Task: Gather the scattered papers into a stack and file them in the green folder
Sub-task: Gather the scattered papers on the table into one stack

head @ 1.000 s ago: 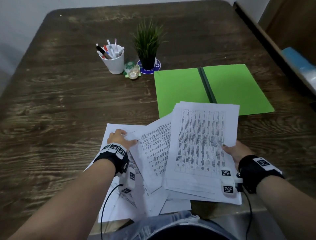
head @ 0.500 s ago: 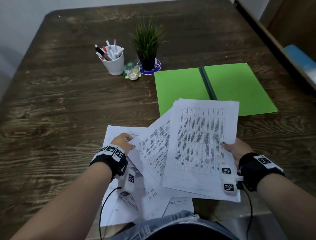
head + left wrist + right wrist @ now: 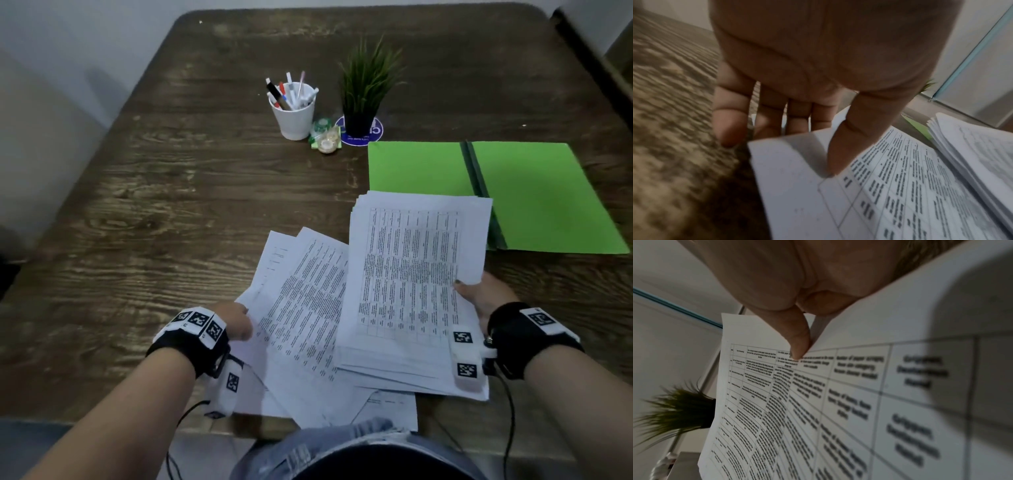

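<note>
The green folder (image 3: 534, 195) lies open on the right of the wooden table (image 3: 154, 212). My right hand (image 3: 469, 291) grips the thick stack of printed papers (image 3: 411, 291) by its right edge, thumb (image 3: 797, 348) on the top sheet, the far end reaching over the folder's left flap. Loose sheets (image 3: 301, 308) fan out to the left from under the stack. At their left edge, my left hand (image 3: 245, 320) pinches them, with the thumb (image 3: 838, 154) on the top sheet (image 3: 890, 203) and the fingers behind the lifted edge.
A white cup of pens (image 3: 295, 111), a small tape dispenser (image 3: 325, 137) and a potted plant (image 3: 366, 89) stand behind the papers. One sheet (image 3: 394, 409) overhangs the table's near edge by my lap. A wall runs along the left.
My left hand has drawn back from pressing on the left sheets to their edge and taken hold of it. The loose sheets have closed in rightward under the stack held by my right hand.
</note>
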{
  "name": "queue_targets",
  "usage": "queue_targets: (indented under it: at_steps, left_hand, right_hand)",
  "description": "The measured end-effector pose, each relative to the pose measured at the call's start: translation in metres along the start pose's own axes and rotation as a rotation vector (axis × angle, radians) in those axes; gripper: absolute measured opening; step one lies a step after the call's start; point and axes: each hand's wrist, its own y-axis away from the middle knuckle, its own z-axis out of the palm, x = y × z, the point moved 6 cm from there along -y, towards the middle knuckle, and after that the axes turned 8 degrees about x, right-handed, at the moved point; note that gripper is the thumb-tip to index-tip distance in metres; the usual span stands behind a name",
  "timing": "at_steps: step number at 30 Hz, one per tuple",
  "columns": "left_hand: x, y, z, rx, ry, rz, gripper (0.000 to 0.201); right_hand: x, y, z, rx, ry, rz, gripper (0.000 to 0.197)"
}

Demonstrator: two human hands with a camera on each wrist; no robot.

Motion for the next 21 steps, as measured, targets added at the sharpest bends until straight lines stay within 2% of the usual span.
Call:
queue_targets:
  at_steps: [3,7,11,16,19,21]
  left_hand:
    - [0.004,0.001,-0.006,0.005,0.075,0.021,0.024]
    - [0.017,-0.007,-0.022,0.114,0.325,0.024,0.028]
    - [0.035,-0.015,-0.026,0.136,0.54,0.047,0.039]
    - [0.044,-0.016,-0.026,0.201,0.486,0.062,0.044]
    - [0.033,-0.013,-0.038,0.292,0.593,0.037,0.035]
    - [0.019,-0.009,-0.054,0.389,0.698,0.006,0.029]
  right_hand:
    - [0.013,-0.003,0.012,-0.048,0.014,0.024,0.046]
    - [0.021,0.009,0.021,-0.032,0.113,0.021,0.047]
    - [0.023,0.02,0.021,-0.001,0.152,0.022,0.043]
    - [0.022,0.022,0.019,0.013,0.113,0.031,0.039]
    - [0.024,0.022,0.016,0.019,0.08,0.043,0.047]
    - [0.025,0.022,0.012,0.032,0.012,0.063,0.046]
